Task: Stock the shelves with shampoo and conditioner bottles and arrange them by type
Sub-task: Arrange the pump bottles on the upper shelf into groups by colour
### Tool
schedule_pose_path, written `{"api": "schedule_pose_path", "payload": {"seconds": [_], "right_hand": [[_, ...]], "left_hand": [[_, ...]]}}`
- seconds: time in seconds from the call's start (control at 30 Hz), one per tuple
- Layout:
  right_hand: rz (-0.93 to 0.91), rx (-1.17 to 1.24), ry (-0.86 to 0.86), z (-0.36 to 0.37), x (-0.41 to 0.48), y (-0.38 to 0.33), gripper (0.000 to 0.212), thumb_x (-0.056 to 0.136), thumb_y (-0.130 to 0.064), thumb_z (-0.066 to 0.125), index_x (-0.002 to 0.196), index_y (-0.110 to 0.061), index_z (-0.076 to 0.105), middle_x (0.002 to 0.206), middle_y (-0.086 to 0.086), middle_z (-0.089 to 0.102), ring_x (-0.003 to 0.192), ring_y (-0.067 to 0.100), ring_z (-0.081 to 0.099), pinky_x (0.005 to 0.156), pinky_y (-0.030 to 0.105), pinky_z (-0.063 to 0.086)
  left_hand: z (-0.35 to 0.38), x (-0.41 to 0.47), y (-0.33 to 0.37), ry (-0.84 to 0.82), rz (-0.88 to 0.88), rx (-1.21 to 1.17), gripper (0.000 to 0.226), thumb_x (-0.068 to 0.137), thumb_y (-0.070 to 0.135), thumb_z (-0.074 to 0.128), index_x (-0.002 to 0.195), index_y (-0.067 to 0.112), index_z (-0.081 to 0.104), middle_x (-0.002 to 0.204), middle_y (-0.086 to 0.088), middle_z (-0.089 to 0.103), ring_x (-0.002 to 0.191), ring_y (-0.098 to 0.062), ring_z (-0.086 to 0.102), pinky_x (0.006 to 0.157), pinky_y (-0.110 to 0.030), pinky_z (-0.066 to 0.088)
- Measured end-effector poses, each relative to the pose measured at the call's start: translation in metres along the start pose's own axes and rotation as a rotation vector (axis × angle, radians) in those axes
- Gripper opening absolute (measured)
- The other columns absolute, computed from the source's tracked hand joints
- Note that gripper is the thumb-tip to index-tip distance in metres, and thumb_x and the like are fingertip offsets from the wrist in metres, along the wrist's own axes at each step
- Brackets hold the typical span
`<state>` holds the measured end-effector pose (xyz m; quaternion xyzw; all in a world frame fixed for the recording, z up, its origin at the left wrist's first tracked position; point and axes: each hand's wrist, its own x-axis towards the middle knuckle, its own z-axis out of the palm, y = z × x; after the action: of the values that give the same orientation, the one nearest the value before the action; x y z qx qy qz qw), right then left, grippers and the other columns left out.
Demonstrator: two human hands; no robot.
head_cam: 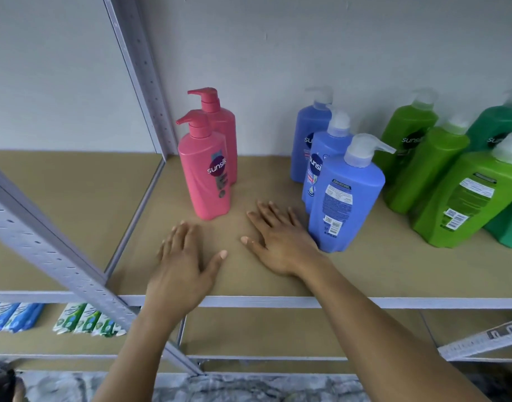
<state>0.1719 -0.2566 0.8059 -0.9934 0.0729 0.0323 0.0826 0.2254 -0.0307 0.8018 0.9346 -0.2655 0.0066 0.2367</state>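
Observation:
Two pink pump bottles (210,169) stand one behind the other on the brown shelf board (266,280), near its left post. To their right stands a row of three blue pump bottles (343,195), the front one turned label-back. Light green bottles (463,195) and darker green ones (498,126) fill the right side. My left hand (185,256) lies flat and empty on the board in front of the pink bottles. My right hand (281,242) rests flat too, its outer edge touching the front blue bottle.
A grey perforated metal post (54,256) crosses diagonally at the left, and another upright (141,74) stands at the back. Blue and green sachet packs (86,319) lie on the lower shelf at left. A patterned floor shows at the bottom.

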Motion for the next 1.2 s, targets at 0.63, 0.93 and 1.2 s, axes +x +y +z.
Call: {"api": "schedule_pose_path", "payload": {"seconds": [0.63, 0.93, 1.2], "right_hand": [[-0.03, 0.946, 0.324, -0.024, 0.059, -0.026, 0.06, 0.087, -0.026, 0.078, 0.141, -0.02, 0.053, 0.137, -0.005, 0.062, 0.126, 0.005, 0.057, 0.114, 0.033, 0.041], [-0.105, 1.219, 0.149, -0.014, 0.085, -0.015, 0.066, 0.083, 0.009, 0.074, 0.137, -0.02, 0.048, 0.13, 0.001, 0.064, 0.118, 0.011, 0.065, 0.103, 0.029, 0.051], [-0.088, 1.156, 0.155, -0.007, 0.088, -0.023, 0.082, 0.076, -0.008, 0.084, 0.146, -0.019, 0.043, 0.137, 0.0, 0.063, 0.124, 0.014, 0.062, 0.108, 0.039, 0.049]], "left_hand": [[-0.006, 0.094, -0.019, 0.061, -0.039, -0.667, 0.062, 0.078, 0.038, 0.085, 0.131, 0.024, 0.057, 0.12, 0.011, 0.07, 0.104, -0.004, 0.068, 0.092, -0.03, 0.056], [-0.018, 0.103, -0.028, 0.014, 0.018, -0.845, 0.063, 0.078, 0.014, 0.086, 0.134, 0.015, 0.058, 0.125, -0.002, 0.069, 0.111, -0.014, 0.068, 0.098, -0.036, 0.055], [-0.02, 0.108, -0.028, -0.012, 0.013, -0.983, 0.072, 0.081, -0.001, 0.078, 0.145, 0.012, 0.048, 0.124, 0.0, 0.072, 0.115, -0.015, 0.068, 0.093, -0.025, 0.055]]}}
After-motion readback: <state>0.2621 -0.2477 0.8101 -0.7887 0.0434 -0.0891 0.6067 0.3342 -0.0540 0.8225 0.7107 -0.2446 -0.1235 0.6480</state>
